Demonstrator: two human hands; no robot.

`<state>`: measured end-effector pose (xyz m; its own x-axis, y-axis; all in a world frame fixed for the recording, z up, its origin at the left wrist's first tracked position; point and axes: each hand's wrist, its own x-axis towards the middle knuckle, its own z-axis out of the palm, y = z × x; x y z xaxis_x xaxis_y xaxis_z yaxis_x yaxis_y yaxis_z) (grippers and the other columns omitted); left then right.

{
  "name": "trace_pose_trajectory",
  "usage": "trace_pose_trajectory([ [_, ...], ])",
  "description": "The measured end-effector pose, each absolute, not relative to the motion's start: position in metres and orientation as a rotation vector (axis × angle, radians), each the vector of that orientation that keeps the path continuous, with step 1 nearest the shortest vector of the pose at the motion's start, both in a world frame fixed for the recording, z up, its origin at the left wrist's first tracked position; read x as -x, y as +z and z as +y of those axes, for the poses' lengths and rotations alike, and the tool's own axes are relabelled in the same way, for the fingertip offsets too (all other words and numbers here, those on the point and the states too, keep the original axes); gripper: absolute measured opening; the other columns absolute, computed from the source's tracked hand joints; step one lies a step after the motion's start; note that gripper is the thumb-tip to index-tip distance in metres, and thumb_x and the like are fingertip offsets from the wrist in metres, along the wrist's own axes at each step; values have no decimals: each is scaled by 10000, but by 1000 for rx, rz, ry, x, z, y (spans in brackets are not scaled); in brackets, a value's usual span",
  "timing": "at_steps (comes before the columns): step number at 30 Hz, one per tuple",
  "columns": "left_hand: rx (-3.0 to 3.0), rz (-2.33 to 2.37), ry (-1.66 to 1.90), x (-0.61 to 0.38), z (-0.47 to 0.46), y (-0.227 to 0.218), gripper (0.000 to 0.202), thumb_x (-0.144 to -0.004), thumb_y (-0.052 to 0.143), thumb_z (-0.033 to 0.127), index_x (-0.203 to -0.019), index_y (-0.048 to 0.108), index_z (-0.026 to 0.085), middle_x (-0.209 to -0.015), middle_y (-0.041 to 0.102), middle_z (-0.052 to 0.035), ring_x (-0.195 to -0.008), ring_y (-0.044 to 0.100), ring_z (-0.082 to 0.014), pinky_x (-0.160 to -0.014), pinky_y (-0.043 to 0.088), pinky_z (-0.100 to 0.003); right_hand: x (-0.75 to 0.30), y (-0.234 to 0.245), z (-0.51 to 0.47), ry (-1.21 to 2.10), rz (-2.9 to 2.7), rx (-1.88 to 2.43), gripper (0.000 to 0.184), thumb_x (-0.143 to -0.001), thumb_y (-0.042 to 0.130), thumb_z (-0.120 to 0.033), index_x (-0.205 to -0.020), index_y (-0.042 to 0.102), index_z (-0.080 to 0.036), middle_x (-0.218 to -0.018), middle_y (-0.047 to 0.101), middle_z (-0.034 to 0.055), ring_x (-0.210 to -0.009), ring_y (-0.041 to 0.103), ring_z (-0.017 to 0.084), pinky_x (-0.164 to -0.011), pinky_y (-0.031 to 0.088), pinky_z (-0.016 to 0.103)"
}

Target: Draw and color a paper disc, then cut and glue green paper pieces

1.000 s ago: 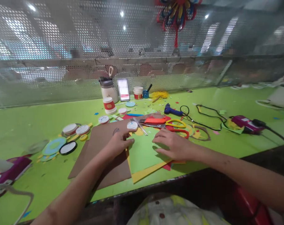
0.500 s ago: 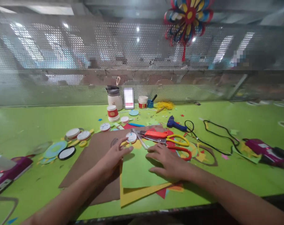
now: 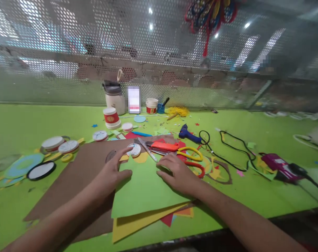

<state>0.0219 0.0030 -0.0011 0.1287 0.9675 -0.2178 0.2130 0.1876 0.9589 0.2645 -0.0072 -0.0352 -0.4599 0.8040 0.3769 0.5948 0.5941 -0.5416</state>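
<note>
My left hand point(image 3: 110, 175) is open over the left side of a green paper sheet point(image 3: 143, 190). Its index finger reaches the white round lid point(image 3: 134, 151), and its thumb lies near the sheet's left edge. My right hand point(image 3: 178, 174) rests on the right part of the same sheet, fingers bent but apart. A white pen point(image 3: 147, 149) lies just beyond it. Under the green sheet a yellow sheet point(image 3: 122, 229) sticks out. Beside my right hand are scissors with a yellow and a red handle loop point(image 3: 195, 153) and an orange-red cutter point(image 3: 164, 146).
Brown cardboard point(image 3: 82, 171) lies under the sheets. Round lids point(image 3: 69, 146) and a black-rimmed disc point(image 3: 41, 170) are at left. A blue glue gun point(image 3: 189, 134) with its cord lies at right, near a purple power strip point(image 3: 280, 166). Tubs, a jug point(image 3: 115, 101) and a phone point(image 3: 134, 99) stand behind.
The view has tilted down and shifted, so most table objects appear farther left. My left thumb and index finger look farther apart. Both hands stay at the green sheet.
</note>
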Motion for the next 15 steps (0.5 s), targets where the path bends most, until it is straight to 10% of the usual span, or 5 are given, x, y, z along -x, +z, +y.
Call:
trace_pose_trajectory([
  [9,-1117,1273,868,-14,3,0,834,-636,786,247,-1393,439,301,-989,709,-52,-702,724,-256,-559,593,-349,-266,-23,-6,426,-2088,1152,152,-909,600,-224,-1003,701,-163,-993,731,96,-962,642,213,-897,506,358],
  [15,-1185,1353,928,-11,5,2,908,-514,848,179,-1361,527,247,-648,634,37,-539,638,-204,-438,492,-256,-300,-7,5,427,-1999,1409,254,-940,535,-300,-948,745,-159,-769,743,38,-628,629,155,-605,472,262],
])
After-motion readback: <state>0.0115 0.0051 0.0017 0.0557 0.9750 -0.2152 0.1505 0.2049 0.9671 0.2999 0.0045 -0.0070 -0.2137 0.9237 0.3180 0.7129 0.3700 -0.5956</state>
